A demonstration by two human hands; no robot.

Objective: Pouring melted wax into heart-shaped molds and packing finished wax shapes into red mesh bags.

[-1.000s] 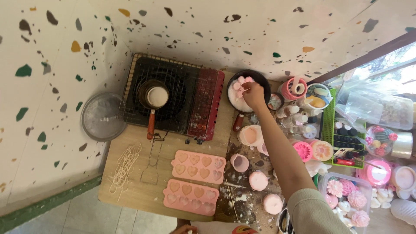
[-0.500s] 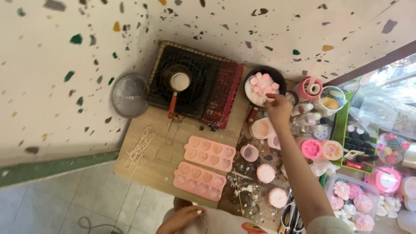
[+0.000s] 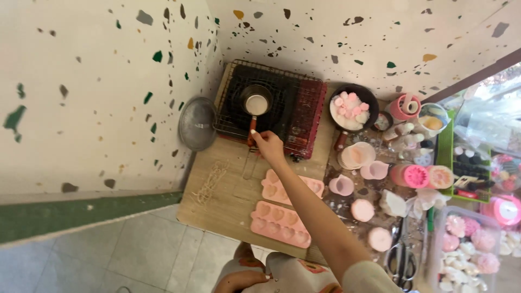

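- Head view, change: the right hand point(image 3: 267, 145) has left the black pan of pink and white pieces point(image 3: 351, 106), where it was half a second ago, and now sits at the red-brown handle point(image 3: 251, 131) of the small metal saucepan point(image 3: 256, 102).
- Right hand state: the fingers curl around the handle end; the grip looks closed on it.
- Saucepan location: it stands on the wire rack of the black and red tabletop stove point(image 3: 274, 106), holding a pale liquid.
- Left hand point(image 3: 241, 281): it rests low at the frame bottom against the person's lap; whether it holds anything cannot be told.
- Surface: a wooden board point(image 3: 228, 198) carries two pink silicone heart moulds point(image 3: 282, 209), which lie beneath the right forearm.
- Room: speckled terrazzo walls meet in a corner behind the stove; a round metal lid point(image 3: 197, 123) leans at the left wall; grey floor tiles lie below.
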